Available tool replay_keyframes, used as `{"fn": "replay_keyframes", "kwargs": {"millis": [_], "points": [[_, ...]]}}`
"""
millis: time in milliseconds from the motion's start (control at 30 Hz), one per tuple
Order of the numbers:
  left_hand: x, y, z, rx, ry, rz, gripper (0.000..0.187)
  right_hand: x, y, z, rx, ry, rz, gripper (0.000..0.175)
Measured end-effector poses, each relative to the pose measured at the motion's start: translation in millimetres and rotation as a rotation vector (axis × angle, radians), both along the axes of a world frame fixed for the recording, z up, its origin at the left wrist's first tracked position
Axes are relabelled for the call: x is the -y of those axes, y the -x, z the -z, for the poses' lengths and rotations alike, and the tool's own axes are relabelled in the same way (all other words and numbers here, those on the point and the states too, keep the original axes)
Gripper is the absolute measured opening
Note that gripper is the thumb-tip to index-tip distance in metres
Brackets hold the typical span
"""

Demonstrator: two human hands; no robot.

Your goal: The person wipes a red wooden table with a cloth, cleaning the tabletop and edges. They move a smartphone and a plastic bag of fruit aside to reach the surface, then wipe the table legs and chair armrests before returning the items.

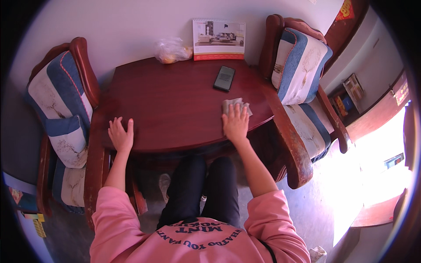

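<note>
My right hand (236,125) lies palm down with its fingers spread over a crumpled greyish cloth (235,102) near the table's right front corner. The fingers press on the cloth's near part, and its far edge shows beyond them. My left hand (121,133) is at the left end of the dark red wooden table (171,108), fingers apart, with nothing in it. Whether its palm touches the wood is hard to tell. Beyond the cloth, a dark smartphone (224,78) rests flat on the table with its screen facing up.
At the table's back stand a desk calendar (219,39) and a clear plastic bag (172,51) holding something orange-yellow. Wooden armchairs with blue-and-white cushions flank the table, one left (62,98) and one right (299,69). Bright light enters through a doorway (378,157) at right.
</note>
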State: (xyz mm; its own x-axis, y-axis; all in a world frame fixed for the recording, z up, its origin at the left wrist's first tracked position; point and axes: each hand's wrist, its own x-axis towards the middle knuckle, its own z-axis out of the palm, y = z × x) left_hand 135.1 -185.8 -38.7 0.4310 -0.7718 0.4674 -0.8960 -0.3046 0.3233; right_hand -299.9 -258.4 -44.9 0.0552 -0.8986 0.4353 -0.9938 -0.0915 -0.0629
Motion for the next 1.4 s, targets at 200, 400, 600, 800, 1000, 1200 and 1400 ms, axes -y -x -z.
{"fn": "replay_keyframes", "kwargs": {"millis": [200, 400, 600, 800, 1000, 1200, 1400], "points": [[-0.1, 7.5, -3.9, -0.039, 0.04, 0.019, 0.063, -14.4, -83.0, -6.3, 0.024, -0.027, -0.275, 0.063], [-2.4, 7.7, -5.0, -0.073, 0.123, 0.047, 0.061, 74.4, -92.1, -38.5, 0.321, 0.056, 0.114, 0.073], [-8.7, 10.7, -12.1, -0.1, 0.123, 0.084, 0.06, 159.8, -66.4, -47.8, 0.416, -0.12, 0.59, 0.124], [-11.2, 13.8, -18.8, -0.137, 0.112, 0.11, 0.059, 204.9, -73.8, -63.8, 0.273, -0.299, 0.667, 0.119], [-12.5, 10.8, -21.3, -0.109, 0.137, 0.1, 0.058, 217.8, -61.0, -86.9, 0.405, -0.442, 0.55, 0.099], [-4.9, 16.1, -19.1, -0.089, 0.135, 0.101, 0.058, 254.9, -29.3, -85.6, 1.003, -0.075, 0.134, 0.09], [-7.6, 18.6, -24.9, -0.098, 0.106, 0.091, 0.057, 291.5, -54.3, -76.8, 0.688, 0.332, 0.007, 0.082]]}}
